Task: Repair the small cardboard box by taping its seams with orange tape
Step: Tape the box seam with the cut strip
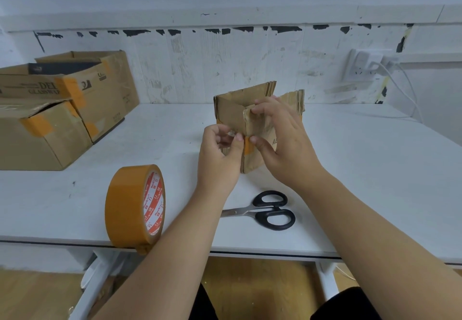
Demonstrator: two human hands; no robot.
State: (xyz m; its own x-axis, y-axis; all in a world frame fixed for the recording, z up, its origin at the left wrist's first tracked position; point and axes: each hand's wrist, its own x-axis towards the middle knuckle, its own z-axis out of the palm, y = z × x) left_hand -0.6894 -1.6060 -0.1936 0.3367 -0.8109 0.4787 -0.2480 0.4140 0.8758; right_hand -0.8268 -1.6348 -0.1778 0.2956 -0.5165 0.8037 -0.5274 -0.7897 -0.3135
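A small open cardboard box stands upright in the middle of the white table, its flaps up. A strip of orange tape lies across its near vertical corner seam. My left hand is on the left of that corner, thumb and fingers pinching at the tape's edge. My right hand is spread over the box's right face, fingertips on the top flap and thumb pressing beside the tape. A big roll of orange tape stands on edge at the table's front left.
Black-handled scissors lie shut on the table between my forearms. Two larger cardboard boxes patched with orange tape sit at the left. A wall socket with a white cable is at the back right.
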